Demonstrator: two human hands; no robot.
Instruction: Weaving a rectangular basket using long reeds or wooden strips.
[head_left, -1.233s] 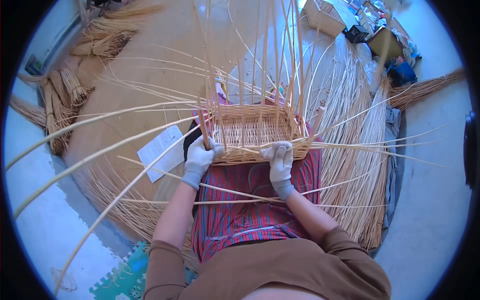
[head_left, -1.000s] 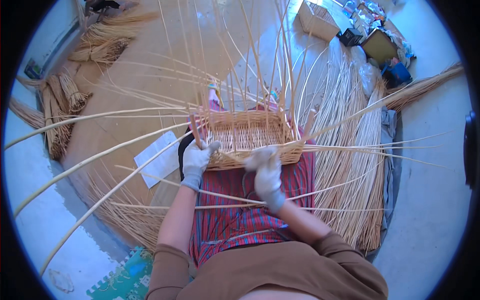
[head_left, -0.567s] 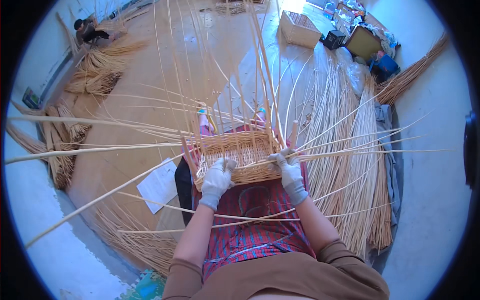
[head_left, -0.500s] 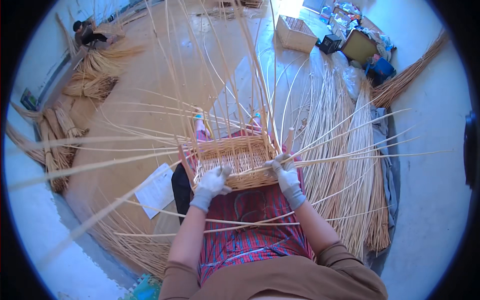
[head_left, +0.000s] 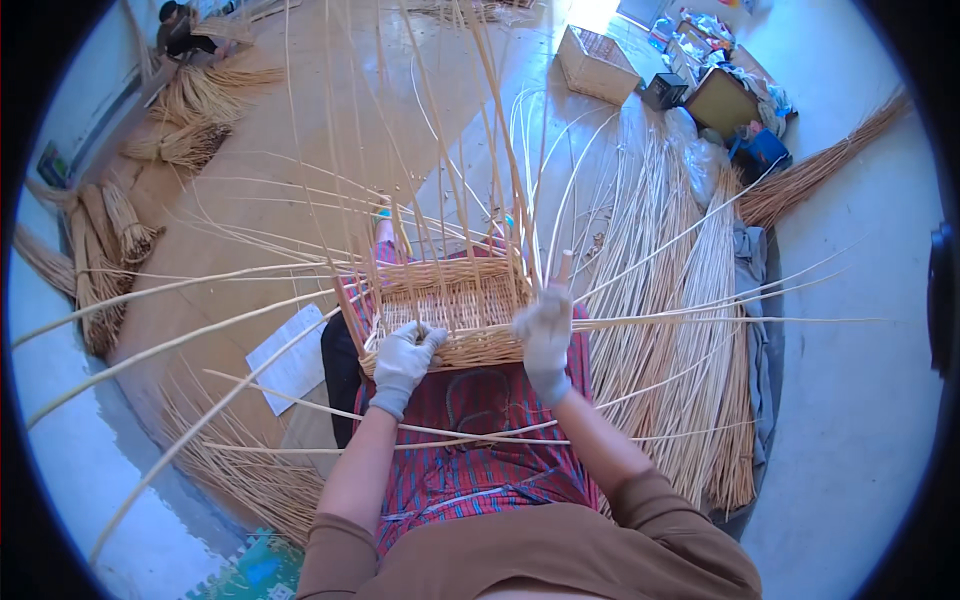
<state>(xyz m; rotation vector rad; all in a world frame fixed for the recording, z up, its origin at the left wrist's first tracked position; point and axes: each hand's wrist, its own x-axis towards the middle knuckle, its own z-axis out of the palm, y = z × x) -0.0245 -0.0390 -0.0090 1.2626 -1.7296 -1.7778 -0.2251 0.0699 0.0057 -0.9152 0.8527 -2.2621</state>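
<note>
A half-woven wicker basket [head_left: 480, 352] rests on my lap, its long upright stakes rising from the walls and loose willow rods fanning out on both sides. My left hand [head_left: 402, 362], in a pale grey-cuffed glove, is closed on the near rim toward the left corner. At the near right corner, my gloved right hand [head_left: 545, 340] is raised beside a thick corner post [head_left: 565, 268]. Motion smears its fingers, so I cannot tell whether they hold a rod. Two loose rods [head_left: 470, 437] lie crossed over the red striped cloth [head_left: 450, 485] on my lap.
Long bundles of peeled rods [head_left: 680, 330] lie to the right. More bundles [head_left: 100, 250] lie at the left wall, beyond a paper sheet [head_left: 288, 358]. A box-shaped woven basket [head_left: 597, 65] stands far off near piled goods. Another person [head_left: 185, 35] sits far left.
My right hand has come off the near right rim and risen beside the corner post. My left hand stays on the near rim. The whole view has shifted slightly.
</note>
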